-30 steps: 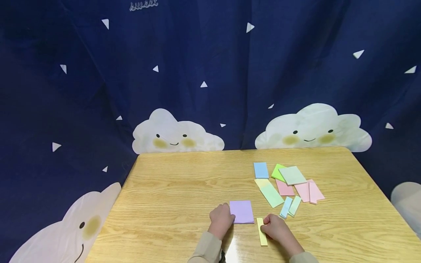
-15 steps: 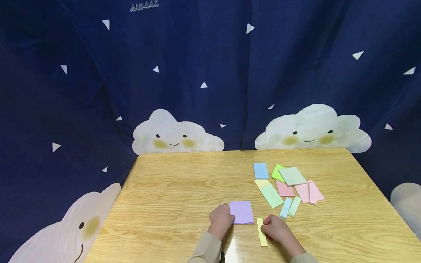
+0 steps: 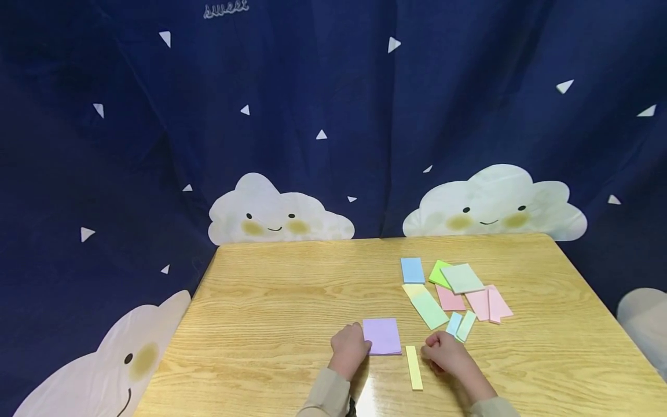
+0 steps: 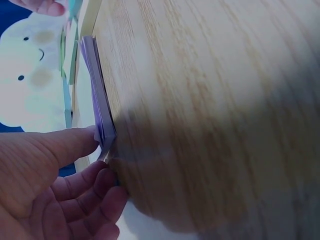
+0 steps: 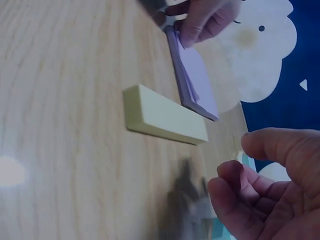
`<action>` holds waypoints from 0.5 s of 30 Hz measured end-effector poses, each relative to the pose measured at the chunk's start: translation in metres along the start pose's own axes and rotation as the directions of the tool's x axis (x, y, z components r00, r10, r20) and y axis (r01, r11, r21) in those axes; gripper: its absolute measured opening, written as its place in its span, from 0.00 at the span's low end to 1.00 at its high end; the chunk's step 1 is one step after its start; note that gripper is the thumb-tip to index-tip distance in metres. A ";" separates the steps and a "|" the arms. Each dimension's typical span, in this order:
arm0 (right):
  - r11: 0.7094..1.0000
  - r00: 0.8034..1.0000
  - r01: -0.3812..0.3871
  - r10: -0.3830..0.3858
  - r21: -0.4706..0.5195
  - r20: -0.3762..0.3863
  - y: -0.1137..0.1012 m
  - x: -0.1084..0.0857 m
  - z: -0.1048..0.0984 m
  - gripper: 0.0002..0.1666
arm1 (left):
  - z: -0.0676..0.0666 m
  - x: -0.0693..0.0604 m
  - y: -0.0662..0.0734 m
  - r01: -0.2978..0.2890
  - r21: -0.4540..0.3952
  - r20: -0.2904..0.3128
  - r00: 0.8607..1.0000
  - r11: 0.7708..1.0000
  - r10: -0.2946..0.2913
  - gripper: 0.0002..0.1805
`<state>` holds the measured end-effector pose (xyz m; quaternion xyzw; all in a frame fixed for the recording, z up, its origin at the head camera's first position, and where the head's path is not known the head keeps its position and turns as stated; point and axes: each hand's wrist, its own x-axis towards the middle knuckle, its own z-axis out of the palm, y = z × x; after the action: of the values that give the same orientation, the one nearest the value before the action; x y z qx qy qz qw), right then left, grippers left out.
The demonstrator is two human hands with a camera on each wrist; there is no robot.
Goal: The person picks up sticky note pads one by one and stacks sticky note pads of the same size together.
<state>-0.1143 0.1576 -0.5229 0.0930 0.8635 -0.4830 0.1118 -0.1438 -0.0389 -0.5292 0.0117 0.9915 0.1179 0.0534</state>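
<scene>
A square purple sticky note pad [image 3: 382, 336] lies on the table, and my left hand [image 3: 348, 350] pinches its left edge. In the left wrist view the thumb [image 4: 75, 142] presses on the pad's top while the fingers curl at its edge. A narrow yellow sticky note pad [image 3: 414, 368] lies to the right of the purple one, apart from it. My right hand [image 3: 449, 354] hovers just right of the yellow pad. Between its loosely curled fingers there is nothing, as the right wrist view confirms, with the yellow block [image 5: 167, 115] untouched beside it.
Beyond the right hand lie narrow blue [image 3: 454, 322] and green [image 3: 466, 326] pads. Farther back are a blue pad [image 3: 413, 270], a long green pad [image 3: 429, 310], a pale grey-green pad [image 3: 462, 278] and several pink ones [image 3: 499, 302]. A dark blue curtain [image 3: 312, 87] hangs behind the table.
My right hand has let go of the yellow sticky note pad and moved slightly right and away from me. The left hand and the purple pad have stayed in place.
</scene>
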 end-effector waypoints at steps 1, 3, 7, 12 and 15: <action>1.000 1.000 0.005 -0.005 0.009 -0.002 0.000 0.001 -0.002 0.09 | 0.000 0.000 0.000 0.000 -0.001 -0.002 1.000 1.000 0.000 0.15; 1.000 1.000 0.016 -0.016 0.026 -0.003 0.001 0.002 -0.006 0.10 | 0.001 0.000 0.000 0.002 -0.001 -0.005 1.000 1.000 -0.002 0.15; 0.998 1.000 -0.007 0.006 0.063 0.004 0.001 0.005 -0.015 0.10 | 0.001 0.000 0.000 0.003 0.007 -0.007 1.000 1.000 -0.003 0.15; 0.997 1.000 -0.029 0.028 0.066 0.008 0.005 0.008 -0.024 0.10 | 0.000 0.000 0.001 0.004 0.013 -0.010 1.000 1.000 -0.004 0.15; 0.996 0.999 -0.034 0.034 0.084 0.006 0.007 0.009 -0.029 0.11 | 0.000 0.000 0.001 0.006 0.013 -0.005 1.000 1.000 -0.006 0.15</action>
<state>-0.1244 0.1868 -0.5162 0.1112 0.8404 -0.5172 0.1180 -0.1434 -0.0378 -0.5289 0.0088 0.9924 0.1114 0.0513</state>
